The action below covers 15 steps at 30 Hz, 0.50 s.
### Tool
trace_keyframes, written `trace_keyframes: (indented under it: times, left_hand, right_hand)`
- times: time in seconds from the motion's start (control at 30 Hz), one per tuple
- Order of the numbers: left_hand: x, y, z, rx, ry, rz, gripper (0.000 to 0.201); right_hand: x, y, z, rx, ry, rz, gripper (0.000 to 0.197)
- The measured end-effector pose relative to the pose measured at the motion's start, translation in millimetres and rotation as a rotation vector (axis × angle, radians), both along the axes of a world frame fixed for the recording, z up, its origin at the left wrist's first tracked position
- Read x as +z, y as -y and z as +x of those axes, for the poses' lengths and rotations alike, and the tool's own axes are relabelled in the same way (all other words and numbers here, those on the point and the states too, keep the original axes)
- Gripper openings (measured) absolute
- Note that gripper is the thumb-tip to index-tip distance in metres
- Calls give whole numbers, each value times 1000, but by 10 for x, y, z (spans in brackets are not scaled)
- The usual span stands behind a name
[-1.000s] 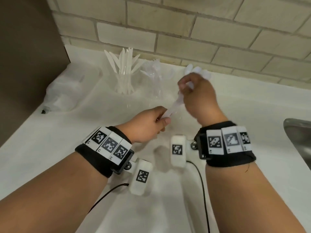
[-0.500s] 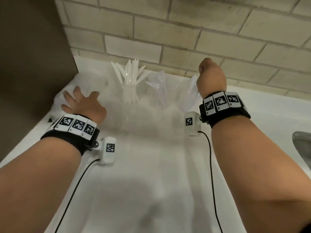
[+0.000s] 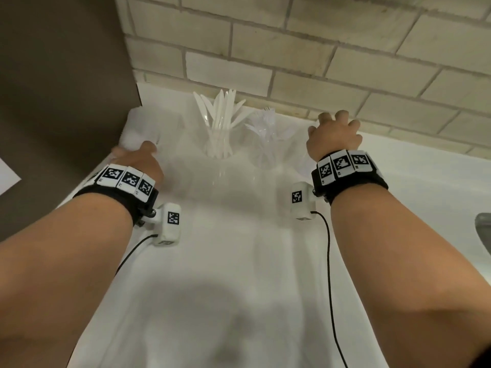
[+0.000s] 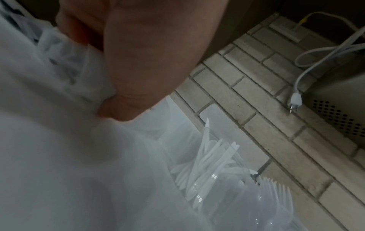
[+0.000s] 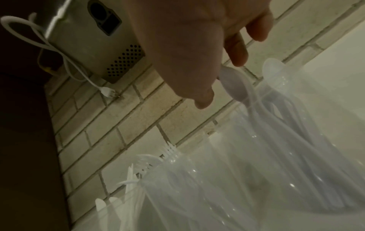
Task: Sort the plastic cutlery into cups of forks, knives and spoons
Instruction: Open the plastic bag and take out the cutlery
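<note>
So a second earlier we had both hands together mid-desk, passing a spoon from left to right. By this moment they'd split up. Our right hand (image 3: 333, 136) had gone back to the spoon cup (image 5: 280, 125) at the right end of the row, and the spoon (image 5: 235, 84) was standing in it among the others, bowl up. Our fingers (image 5: 237, 51) hung loosely spread right beside that bowl, not clamped on it as far as we could tell, so we'd call that one delivered.

Our left hand (image 3: 138, 160) had swung out to the plastic bag (image 3: 140, 128) at the back left of the desk (image 3: 239, 288), pressed into the crumpled film. Whether the fingers were pinching anything in there we honestly couldn't tell, they were buried.

The knife cup (image 3: 218, 134) and fork cup (image 3: 265, 139) both looked well stocked. Our guess is the left was fishing for the next piece, so the sorting wasn't finished yet.
</note>
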<state>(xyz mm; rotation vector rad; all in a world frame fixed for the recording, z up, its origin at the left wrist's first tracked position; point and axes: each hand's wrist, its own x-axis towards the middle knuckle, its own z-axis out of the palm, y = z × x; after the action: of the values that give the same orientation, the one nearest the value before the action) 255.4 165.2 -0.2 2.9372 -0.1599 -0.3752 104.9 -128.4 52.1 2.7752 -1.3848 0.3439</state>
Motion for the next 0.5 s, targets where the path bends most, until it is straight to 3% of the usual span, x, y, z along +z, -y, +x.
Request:
trace_keyframes:
  times: [0.13, 0.23, 0.37, 0.5]
  left_hand:
    - [111, -98, -199, -67, -74, -44, 51]
    - [99, -202, -452, -166, -118, -14, 49]
    - [158, -272, -869, -339, -184, 44, 48]
    - [202, -250, -1197, -495, -184, 87, 46]
  right_hand:
    - [109, -305, -98, 100, 233, -142, 40]
    - [127, -715, -161, 250, 333, -140, 36]
    - [-69, -1281, -155, 488, 278, 151, 29]
    - [-289, -1620, -107, 624, 176, 366, 38]
